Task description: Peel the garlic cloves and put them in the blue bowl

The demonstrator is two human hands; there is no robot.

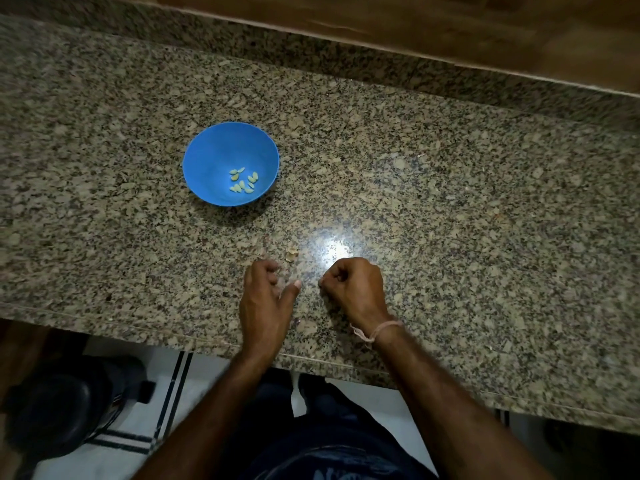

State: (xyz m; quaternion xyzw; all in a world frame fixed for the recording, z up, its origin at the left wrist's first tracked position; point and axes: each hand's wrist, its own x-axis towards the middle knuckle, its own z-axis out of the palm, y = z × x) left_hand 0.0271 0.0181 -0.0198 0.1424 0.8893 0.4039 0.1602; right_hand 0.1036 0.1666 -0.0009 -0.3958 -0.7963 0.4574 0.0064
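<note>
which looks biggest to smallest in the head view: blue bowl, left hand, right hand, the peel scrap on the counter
1. blue bowl
2. left hand and right hand: about alike, so not ranked; both sit nearer the camera than the bowl
3. peel scrap, by far the smallest

I count one blue bowl (221, 147), about nine peeled garlic cloves (242, 186) in it, and one peel scrap (292, 253) on my desk (450, 202).
</note>
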